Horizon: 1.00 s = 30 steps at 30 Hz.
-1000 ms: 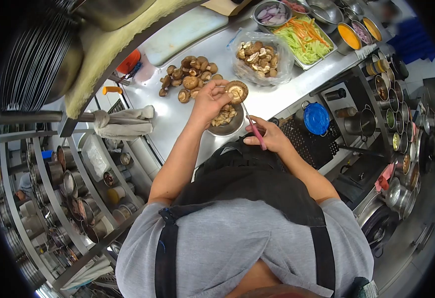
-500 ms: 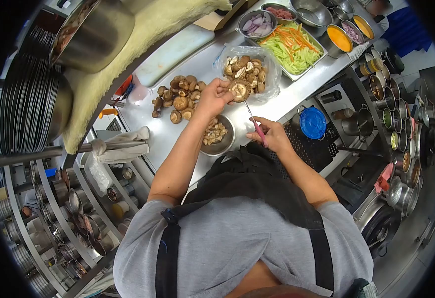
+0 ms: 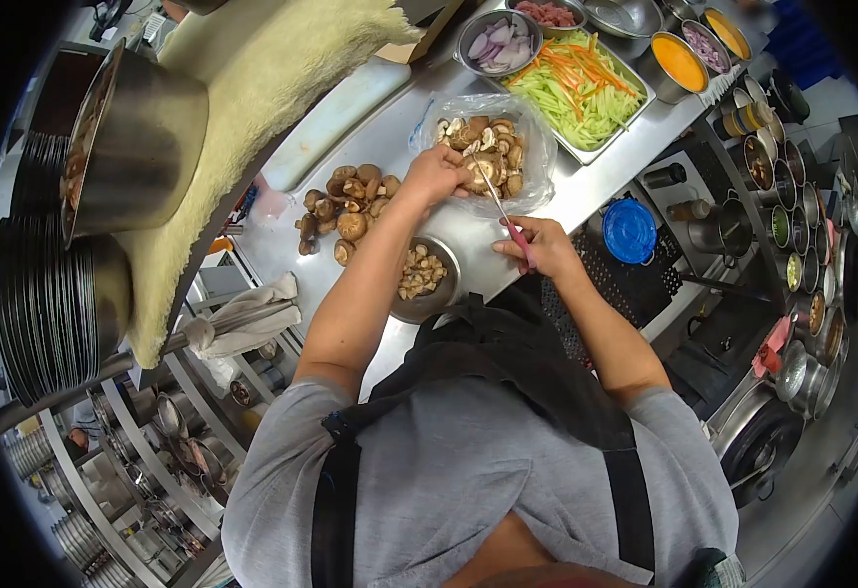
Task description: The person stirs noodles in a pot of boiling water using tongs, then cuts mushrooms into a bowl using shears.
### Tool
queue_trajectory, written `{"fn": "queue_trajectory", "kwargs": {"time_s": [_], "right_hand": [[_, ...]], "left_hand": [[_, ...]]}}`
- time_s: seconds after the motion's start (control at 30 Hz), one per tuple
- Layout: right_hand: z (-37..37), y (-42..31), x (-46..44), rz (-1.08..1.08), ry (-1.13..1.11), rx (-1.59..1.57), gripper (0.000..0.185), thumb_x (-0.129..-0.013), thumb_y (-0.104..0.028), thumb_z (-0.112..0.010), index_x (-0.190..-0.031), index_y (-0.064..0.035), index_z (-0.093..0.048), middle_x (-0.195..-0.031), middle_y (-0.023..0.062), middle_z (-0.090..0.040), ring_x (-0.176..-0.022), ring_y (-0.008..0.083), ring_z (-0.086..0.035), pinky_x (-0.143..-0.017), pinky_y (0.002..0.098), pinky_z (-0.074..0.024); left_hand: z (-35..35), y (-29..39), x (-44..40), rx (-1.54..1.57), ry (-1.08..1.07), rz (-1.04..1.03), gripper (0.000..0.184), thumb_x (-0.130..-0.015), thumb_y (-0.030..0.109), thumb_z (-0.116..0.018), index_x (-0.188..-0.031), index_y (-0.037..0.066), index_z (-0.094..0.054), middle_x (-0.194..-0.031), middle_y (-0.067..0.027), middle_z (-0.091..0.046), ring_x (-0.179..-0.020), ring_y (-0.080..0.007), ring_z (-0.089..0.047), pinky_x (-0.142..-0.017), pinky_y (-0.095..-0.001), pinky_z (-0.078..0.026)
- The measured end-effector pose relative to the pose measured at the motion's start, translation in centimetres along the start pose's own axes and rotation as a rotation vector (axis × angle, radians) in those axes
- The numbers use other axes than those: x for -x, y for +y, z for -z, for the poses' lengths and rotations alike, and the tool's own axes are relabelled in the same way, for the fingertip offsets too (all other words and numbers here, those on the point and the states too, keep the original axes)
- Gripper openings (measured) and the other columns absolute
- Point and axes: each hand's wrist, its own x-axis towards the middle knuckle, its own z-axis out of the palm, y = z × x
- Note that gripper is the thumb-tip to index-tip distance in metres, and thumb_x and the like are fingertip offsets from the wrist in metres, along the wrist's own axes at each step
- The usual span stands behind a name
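My left hand [image 3: 436, 176] is closed on a brown shiitake mushroom [image 3: 482, 176], its pale underside facing up, over the near edge of an open clear plastic bag [image 3: 543, 174] of mushrooms. In my right hand [image 3: 545, 247] is a small knife [image 3: 518, 238] with a pink handle. Its thin blade points away from me and reaches across the held mushroom. A heap of whole mushrooms [image 3: 353, 226] lies on the steel counter left of my left hand. Below my left forearm, a metal bowl [image 3: 446, 294] holds small pale-brown mushroom pieces [image 3: 419, 272].
Beyond the bag stand a tray of shredded green and orange vegetables [image 3: 586, 98] and a bowl of sliced onion [image 3: 498, 44]. A white cutting board [image 3: 336, 122] lies at the back left. A shelf with a large pot [image 3: 140, 147] overhangs the left. A blue lid [image 3: 631, 231] is below right.
My left hand and the mushroom have moved slightly right and toward the bag's opening. The knife blade now lies across the mushroom instead of at its near edge. The camera view has shifted.
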Motion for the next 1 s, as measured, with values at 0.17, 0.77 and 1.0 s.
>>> {"fn": "queue_trajectory", "kwargs": {"time_s": [0.17, 0.77, 1.0], "right_hand": [[0.0, -0.7, 0.1, -0.067, 0.016, -0.058, 0.053, -0.073, -0.019, -0.081, -0.114, 0.0061, -0.060, -0.053, 0.0023, -0.054, -0.041, 0.0083, -0.048, -0.038, 0.0243, -0.0350], [-1.1, 0.0, 2.4, 0.146, 0.121, 0.084, 0.077, -0.068, -0.027, -0.084, -0.129, 0.0051, -0.047, -0.086, 0.0117, -0.066, -0.074, 0.0147, -0.062, -0.061, 0.0249, -0.0468], [-1.9, 5.5, 6.0, 0.163, 0.128, 0.196, 0.068, -0.070, -0.022, -0.084, -0.125, 0.0029, -0.052, -0.089, 0.0139, -0.068, -0.083, 0.0167, -0.064, -0.076, 0.0297, -0.0511]], "left_hand": [[-0.3, -0.1, -0.1, -0.301, -0.050, -0.035, 0.027, -0.074, 0.009, -0.069, -0.098, -0.002, -0.064, -0.085, -0.0143, -0.067, -0.072, -0.0188, -0.066, -0.062, -0.0290, -0.054], [12.0, -3.8, 11.1, -0.065, 0.539, -0.350, 0.038, -0.083, 0.012, -0.065, -0.117, -0.003, -0.060, -0.105, -0.0115, -0.066, -0.094, -0.0157, -0.062, -0.083, -0.0284, -0.049], [17.8, -16.8, 15.1, -0.557, 0.742, -0.057, 0.030, -0.078, 0.019, -0.061, -0.105, 0.008, -0.067, -0.098, -0.0171, -0.067, -0.089, -0.0289, -0.066, -0.081, -0.0364, -0.051]]}}
